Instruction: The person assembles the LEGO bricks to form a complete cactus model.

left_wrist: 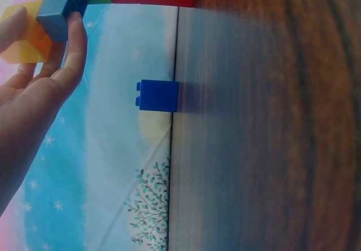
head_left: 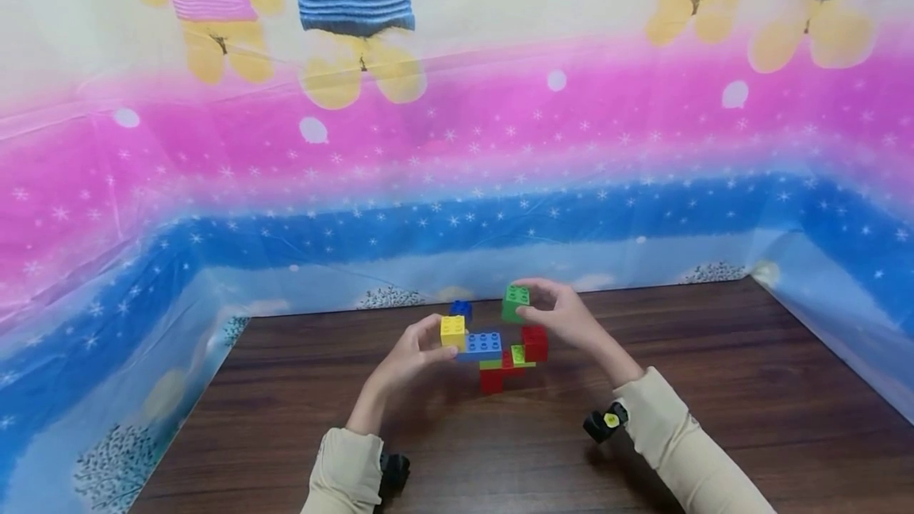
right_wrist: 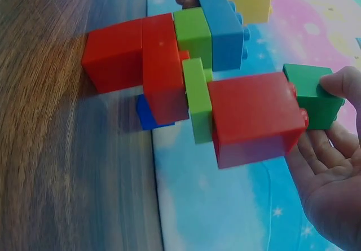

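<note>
A small built structure of toy building bricks stands on the table: red bricks [right_wrist: 163,65] at the base, lime green pieces [right_wrist: 197,98], a light blue brick [head_left: 480,346] on the left and a red brick [right_wrist: 254,115] on the right. My left hand [head_left: 407,355] pinches a yellow brick [head_left: 453,331] at the light blue brick's left end; whether the two are joined I cannot tell. In the left wrist view one fingertip touches the light blue brick [left_wrist: 62,8]. Above the right-hand red brick, my right hand [head_left: 564,316] holds a green brick [right_wrist: 313,96] between thumb and fingers.
A separate dark blue brick [left_wrist: 159,96] stands on the brown wooden table [head_left: 714,387] behind the structure, towards the back edge. A printed cloth [head_left: 428,220] with bears and snowflakes hangs around the back and sides.
</note>
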`<state>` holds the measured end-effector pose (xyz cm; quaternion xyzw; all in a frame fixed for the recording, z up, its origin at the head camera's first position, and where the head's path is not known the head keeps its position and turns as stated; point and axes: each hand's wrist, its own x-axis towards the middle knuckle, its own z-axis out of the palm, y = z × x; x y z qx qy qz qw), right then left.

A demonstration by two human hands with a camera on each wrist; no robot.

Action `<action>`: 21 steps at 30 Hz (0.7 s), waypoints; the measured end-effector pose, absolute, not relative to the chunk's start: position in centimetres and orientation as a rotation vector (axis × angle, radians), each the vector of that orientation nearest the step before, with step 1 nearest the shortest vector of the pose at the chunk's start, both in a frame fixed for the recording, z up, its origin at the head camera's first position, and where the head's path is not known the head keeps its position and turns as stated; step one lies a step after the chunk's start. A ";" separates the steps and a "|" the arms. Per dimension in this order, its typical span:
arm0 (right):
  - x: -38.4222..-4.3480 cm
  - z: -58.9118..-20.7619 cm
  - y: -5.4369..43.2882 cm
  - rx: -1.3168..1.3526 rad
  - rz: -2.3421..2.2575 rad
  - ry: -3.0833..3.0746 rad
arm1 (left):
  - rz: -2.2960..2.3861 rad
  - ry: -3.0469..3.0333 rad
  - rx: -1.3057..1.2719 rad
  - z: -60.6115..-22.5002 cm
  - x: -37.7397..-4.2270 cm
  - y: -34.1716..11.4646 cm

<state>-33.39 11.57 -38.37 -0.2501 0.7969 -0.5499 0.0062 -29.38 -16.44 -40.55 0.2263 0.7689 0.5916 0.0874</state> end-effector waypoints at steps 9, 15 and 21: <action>-32.7 -38.1 10.2 -0.924 -1.567 2.515 | 1.772 2.277 0.691 -40.6 -29.5 -16.5; -32.3 -38.2 9.7 -0.962 -1.488 2.514 | 1.782 2.261 0.718 -40.8 -29.6 -16.5; -32.1 -38.2 9.4 -0.982 -1.435 2.535 | 1.786 2.257 0.723 -40.6 -29.5 -16.5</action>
